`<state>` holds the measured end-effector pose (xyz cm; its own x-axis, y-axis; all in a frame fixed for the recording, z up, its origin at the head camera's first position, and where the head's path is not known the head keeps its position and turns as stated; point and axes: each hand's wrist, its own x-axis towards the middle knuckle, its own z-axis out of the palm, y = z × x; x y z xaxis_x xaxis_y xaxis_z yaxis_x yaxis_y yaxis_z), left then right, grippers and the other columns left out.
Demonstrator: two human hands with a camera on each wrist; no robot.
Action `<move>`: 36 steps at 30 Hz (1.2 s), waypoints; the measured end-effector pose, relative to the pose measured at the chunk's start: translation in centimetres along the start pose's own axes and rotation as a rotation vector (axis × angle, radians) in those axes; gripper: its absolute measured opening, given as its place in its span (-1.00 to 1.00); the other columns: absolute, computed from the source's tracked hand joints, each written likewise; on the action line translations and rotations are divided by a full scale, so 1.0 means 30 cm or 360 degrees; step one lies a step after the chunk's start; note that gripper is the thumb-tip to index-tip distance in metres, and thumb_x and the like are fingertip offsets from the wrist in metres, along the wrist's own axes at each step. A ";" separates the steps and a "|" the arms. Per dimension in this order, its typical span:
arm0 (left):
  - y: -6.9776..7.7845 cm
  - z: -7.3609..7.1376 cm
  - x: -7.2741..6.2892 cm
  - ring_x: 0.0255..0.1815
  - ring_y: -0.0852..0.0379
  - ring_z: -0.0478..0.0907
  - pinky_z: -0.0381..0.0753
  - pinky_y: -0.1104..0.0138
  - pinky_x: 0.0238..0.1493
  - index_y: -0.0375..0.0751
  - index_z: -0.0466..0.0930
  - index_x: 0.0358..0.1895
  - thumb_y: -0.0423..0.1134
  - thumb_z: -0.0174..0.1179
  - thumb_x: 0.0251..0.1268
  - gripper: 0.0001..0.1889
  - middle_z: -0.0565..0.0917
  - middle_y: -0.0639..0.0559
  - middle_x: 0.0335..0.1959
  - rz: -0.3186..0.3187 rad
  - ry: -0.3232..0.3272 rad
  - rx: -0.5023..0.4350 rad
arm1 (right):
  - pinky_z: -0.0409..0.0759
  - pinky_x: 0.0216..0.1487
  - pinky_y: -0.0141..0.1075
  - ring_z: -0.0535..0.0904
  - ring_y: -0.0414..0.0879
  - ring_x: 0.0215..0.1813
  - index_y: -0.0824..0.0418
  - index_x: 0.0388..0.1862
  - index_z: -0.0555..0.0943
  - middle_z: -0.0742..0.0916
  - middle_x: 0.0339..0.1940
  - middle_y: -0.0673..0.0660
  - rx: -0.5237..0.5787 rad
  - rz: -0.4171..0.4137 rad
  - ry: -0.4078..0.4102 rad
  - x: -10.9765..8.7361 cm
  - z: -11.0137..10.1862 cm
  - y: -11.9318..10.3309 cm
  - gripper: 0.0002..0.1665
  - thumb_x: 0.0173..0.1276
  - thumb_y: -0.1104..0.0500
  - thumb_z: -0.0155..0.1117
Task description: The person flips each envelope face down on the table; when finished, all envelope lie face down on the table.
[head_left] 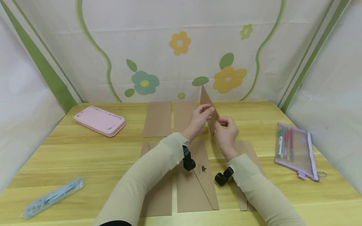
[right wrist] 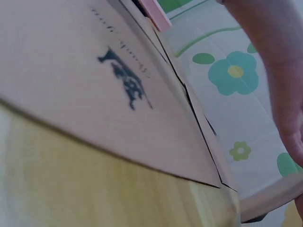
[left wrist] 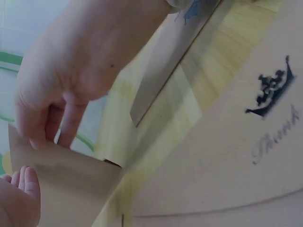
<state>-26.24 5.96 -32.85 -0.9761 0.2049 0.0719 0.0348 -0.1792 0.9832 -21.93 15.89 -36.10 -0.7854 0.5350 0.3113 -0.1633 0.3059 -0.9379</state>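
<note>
A brown kraft envelope (head_left: 207,97) stands edge-on above the far part of the table, between my two hands. My left hand (head_left: 199,119) pinches it from the left, fingers bent at its edge. My right hand (head_left: 227,133) grips its lower right part with thumb and curled fingers. In the left wrist view, the left hand (left wrist: 80,71) holds the envelope (left wrist: 71,189) by its edge, while the other hand's fingertips (left wrist: 31,179) show at the lower left. The right wrist view catches only part of the right hand (right wrist: 284,85) and the held envelope (right wrist: 274,198).
Brown envelopes (head_left: 157,121) lie in two rows; a near one (head_left: 192,188) bears a printed crown. A pink case (head_left: 100,120) lies back left, a blue packet (head_left: 53,197) front left. At right is a mesh pouch (head_left: 301,150) with pens. A flowered curtain (head_left: 181,18) hangs behind.
</note>
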 end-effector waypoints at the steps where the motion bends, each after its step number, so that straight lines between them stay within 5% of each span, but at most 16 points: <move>1: -0.005 -0.002 0.001 0.04 -0.05 0.53 0.54 0.32 0.04 -0.33 0.42 0.16 -0.23 0.09 0.31 -0.60 0.55 -0.18 0.05 -0.0004 -0.0003 -0.0056 | 0.49 -0.50 -0.53 0.51 -0.22 -0.40 0.19 -0.41 0.57 0.63 -0.45 0.06 0.0042 0.0024 0.0022 0.003 -0.005 -0.002 -0.93 0.13 0.32 0.28; 4: -0.019 -0.012 0.000 0.05 -0.09 0.51 0.54 0.31 0.05 -0.37 0.42 0.15 -0.29 0.07 0.32 -0.63 0.54 -0.22 0.04 -0.0010 0.0032 -0.0118 | 0.52 -0.44 -0.54 0.49 -0.25 -0.43 0.17 -0.45 0.54 0.58 -0.52 -0.01 0.0233 0.0138 0.0086 0.017 -0.020 -0.009 -0.87 0.09 0.35 0.30; 10: -0.044 -0.040 -0.011 -0.02 -0.10 0.54 0.53 0.22 0.06 -0.35 0.48 0.09 -0.31 0.08 0.29 -0.67 0.57 -0.16 -0.05 -0.0019 0.0211 -0.0043 | 0.63 -0.41 -0.43 0.48 -0.19 -0.49 0.22 -0.50 0.48 0.51 -0.54 0.06 0.0917 0.0374 0.0193 0.054 -0.048 -0.045 -0.75 0.01 0.52 0.27; 14: -0.057 -0.048 -0.014 0.03 -0.15 0.52 0.51 0.17 0.10 -0.33 0.48 0.09 -0.27 0.10 0.30 -0.66 0.58 -0.13 -0.04 -0.0032 0.0307 -0.0065 | 0.63 -0.44 -0.41 0.48 -0.18 -0.51 0.24 -0.48 0.45 0.50 -0.51 0.08 0.1132 0.0450 0.0239 0.076 -0.065 -0.064 -0.72 0.01 0.57 0.24; 22: -0.084 -0.019 -0.026 0.05 0.07 0.50 0.52 0.36 0.06 -0.33 0.45 0.17 -0.41 0.13 0.21 -0.58 0.56 -0.12 0.06 -0.0094 0.0252 -0.0194 | 0.64 -0.34 -0.38 0.50 -0.15 -0.35 0.24 -0.41 0.34 0.45 -0.31 0.11 0.1335 0.0562 0.0233 0.079 -0.079 -0.068 -0.68 0.09 0.60 0.14; 31: -0.103 -0.004 -0.043 0.03 0.12 0.48 0.51 0.35 0.05 -0.27 0.50 0.14 -0.43 0.15 0.18 -0.59 0.58 -0.09 0.03 -0.0080 0.0191 -0.0082 | 0.64 -0.26 -0.37 0.51 -0.13 -0.24 0.23 -0.40 0.28 0.39 -0.16 0.11 0.1425 0.0782 0.0186 0.083 -0.100 -0.040 -0.67 0.14 0.58 0.13; 36: -0.089 -0.010 -0.039 0.04 0.10 0.51 0.52 0.39 0.04 -0.32 0.48 0.15 -0.50 0.13 0.16 -0.57 0.56 -0.13 0.03 -0.0090 0.0166 -0.0098 | 0.63 -0.32 -0.42 0.57 -0.15 -0.35 0.18 -0.09 0.29 0.55 -0.26 0.08 0.1298 0.0842 -0.0147 0.107 -0.151 -0.022 -0.57 0.17 0.53 0.17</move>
<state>-25.25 5.92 -35.61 -0.9933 0.1155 -0.0041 -0.0307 -0.2293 0.9729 -21.63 20.97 -33.81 -0.9143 0.3717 -0.1607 -0.1120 -0.6135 -0.7817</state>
